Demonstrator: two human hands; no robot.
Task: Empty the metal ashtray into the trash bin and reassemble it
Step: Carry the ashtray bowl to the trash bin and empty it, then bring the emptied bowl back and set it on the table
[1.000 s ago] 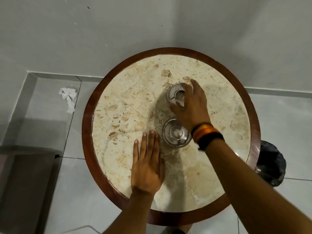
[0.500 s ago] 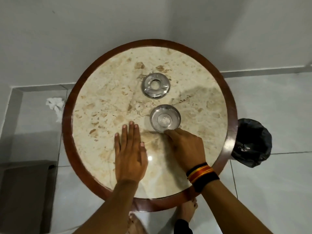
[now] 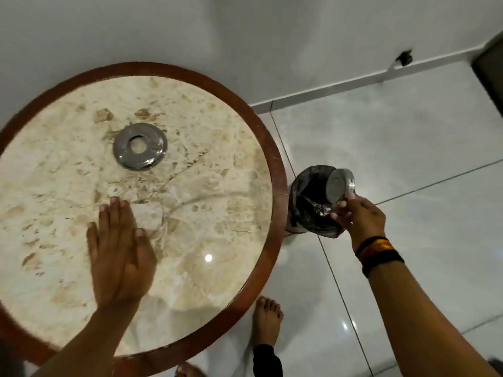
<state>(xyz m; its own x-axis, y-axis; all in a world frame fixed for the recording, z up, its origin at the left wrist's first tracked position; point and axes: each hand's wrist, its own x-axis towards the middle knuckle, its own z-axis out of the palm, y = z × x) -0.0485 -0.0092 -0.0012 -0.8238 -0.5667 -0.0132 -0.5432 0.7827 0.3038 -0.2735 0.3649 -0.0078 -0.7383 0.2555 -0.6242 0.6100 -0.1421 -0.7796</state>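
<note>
Carried off the round marble surface (image 3: 217, 240), the shiny metal ashtray bowl (image 3: 340, 186) now tilts over the black-lined trash bin (image 3: 307, 202), right hand (image 3: 359, 216) pinching its rim, apparently tipping ash out, while the flat, empty left hand (image 3: 119, 257) braces near the ring-shaped metal lid (image 3: 139, 149).

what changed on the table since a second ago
The right hand let go of the ring lid, gripped the ashtray bowl, and carried it rightward off the table, tipping it over the trash bin. The left hand stayed flat on the table; the lid stayed put.

Round marble table (image 3: 217, 110) stands on tiled floor (image 3: 394, 137).
</note>
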